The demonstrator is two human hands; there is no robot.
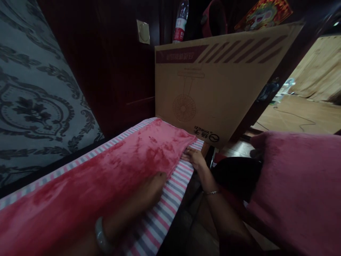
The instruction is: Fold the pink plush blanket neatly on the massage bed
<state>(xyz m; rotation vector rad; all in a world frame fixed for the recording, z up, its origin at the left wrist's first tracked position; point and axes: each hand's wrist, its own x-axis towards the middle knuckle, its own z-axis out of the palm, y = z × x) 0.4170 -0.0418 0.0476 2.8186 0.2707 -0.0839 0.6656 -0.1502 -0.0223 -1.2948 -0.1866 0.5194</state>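
Observation:
A pink plush cloth (93,174) lies lengthwise over a striped cloth (170,199) on a long, narrow surface. My right hand (193,158) rests at the plush cloth's edge near the far right corner, fingers stretched out over the stripes. A thin bracelet (211,192) circles that wrist. Nearer to me, my left hand (151,188) is on the plush cloth close to its right edge, smeared by motion, so its fingers are not distinct. A pale bangle (100,234) sits on the left wrist.
A large cardboard box (229,81) stands against the far end, with a bottle (180,25) behind its top edge. Patterned wallpaper (39,99) borders the left. Another pink plush-covered piece (298,188) is at right; a cable (295,115) crosses the floor beyond.

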